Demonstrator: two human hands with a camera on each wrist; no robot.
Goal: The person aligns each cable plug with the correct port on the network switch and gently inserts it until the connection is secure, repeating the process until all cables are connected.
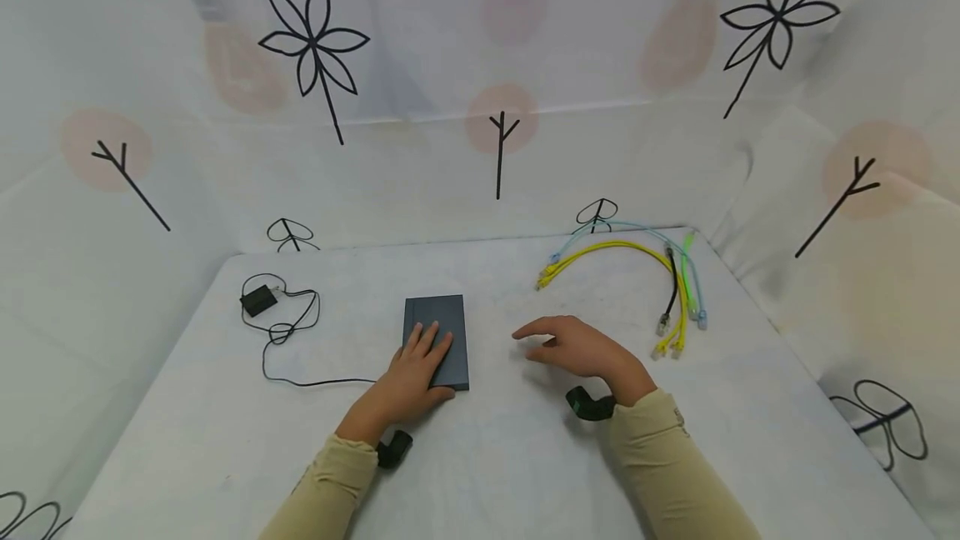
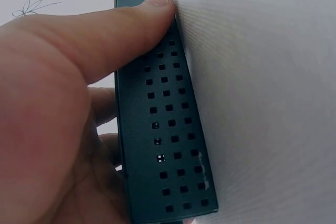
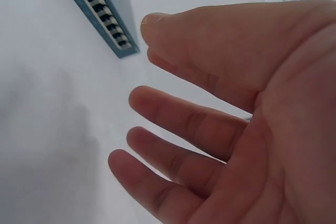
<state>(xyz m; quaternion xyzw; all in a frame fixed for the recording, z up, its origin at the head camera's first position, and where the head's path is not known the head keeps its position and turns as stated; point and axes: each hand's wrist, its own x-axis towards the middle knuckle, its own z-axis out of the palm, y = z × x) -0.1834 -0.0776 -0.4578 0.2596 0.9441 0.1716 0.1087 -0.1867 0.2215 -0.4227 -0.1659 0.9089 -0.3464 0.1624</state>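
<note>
A dark grey network switch (image 1: 452, 344) lies flat on the white table. My left hand (image 1: 408, 377) holds it from the near left, with spread fingers across its top and the thumb (image 2: 142, 24) against a side with rows of small square vents. A row of ports (image 3: 102, 11) shows along another side in the right wrist view. My right hand (image 1: 581, 348) hovers to the right of the switch, apart from it, fingers loosely bent and holding nothing. A thin black cord (image 1: 330, 382) runs towards the switch; its end is hidden near the left hand.
The cord loops at the back left beside a small black power adapter (image 1: 258, 301). At the back right lie yellow network cables (image 1: 626, 244), a light blue one (image 1: 660, 234), a green one (image 1: 687, 273) and a short black one (image 1: 674, 286). Patterned white cloth (image 1: 420, 165) surrounds the table.
</note>
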